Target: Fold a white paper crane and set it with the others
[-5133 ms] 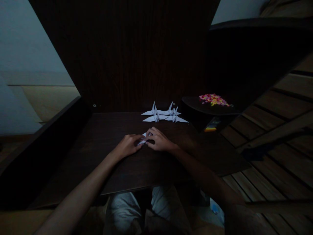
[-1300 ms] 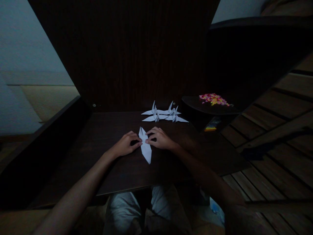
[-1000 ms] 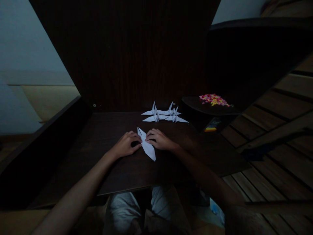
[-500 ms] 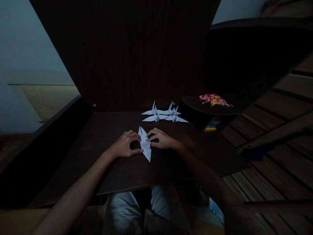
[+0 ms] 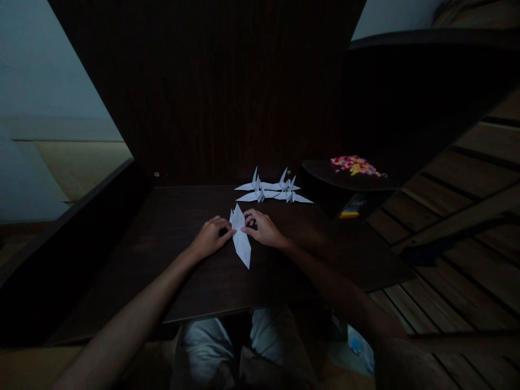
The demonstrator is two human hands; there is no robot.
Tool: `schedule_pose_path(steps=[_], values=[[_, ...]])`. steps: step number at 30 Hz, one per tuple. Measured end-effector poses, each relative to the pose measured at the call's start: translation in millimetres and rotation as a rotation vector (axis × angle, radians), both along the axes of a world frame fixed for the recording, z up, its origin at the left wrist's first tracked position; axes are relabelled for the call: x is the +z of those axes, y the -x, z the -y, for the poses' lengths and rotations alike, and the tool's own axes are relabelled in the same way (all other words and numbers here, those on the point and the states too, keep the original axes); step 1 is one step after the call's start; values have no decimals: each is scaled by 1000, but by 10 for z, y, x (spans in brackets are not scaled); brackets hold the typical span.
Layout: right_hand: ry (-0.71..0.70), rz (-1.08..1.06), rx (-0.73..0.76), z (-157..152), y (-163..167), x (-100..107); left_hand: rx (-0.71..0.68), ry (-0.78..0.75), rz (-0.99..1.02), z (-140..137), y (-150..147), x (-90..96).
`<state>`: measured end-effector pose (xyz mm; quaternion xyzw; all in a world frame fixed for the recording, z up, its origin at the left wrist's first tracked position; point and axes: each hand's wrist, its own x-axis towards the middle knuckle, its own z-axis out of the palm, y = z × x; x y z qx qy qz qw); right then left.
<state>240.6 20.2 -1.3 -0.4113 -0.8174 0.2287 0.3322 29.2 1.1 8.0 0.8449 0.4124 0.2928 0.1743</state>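
Single head-worn view, above desk (image 5: pixel 276 276), facing forward and down.

Exposure is dim throughout. On the desk (image 5: pixel 170 216), the folded paper (image 5: pixel 242 250) ranks among the brightest areas, its creases faint. Behind the desk, the panel (image 5: pixel 219 97) sinks nearly to black. Left of the desk, the wall (image 5: pixel 49 70) appears cool bluish. Right of the desk, wooden slats (image 5: pixel 487 138) slant, wide-angle stretched.
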Motion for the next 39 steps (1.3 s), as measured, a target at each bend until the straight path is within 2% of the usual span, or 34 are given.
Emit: schedule_pose_path(steps=[7,9,13,20,33,39], values=[[-64,9,-40,8,27,-25,112,-29,133,22,-2,9],[-109,43,-38,11,25,-24,99,-49,136,17,12,-2],[-181,138,23,13,15,-34,25,-85,14,-5,28,-40],[-130,326,71,14,0,-12,14,-110,-90,5,24,-88],[-138,342,160,-17,2,-65,-28,-157,-209,-14,17,-130],[-96,355,189,-27,-15,-101,-100,-211,-228,-50,54,-170]])
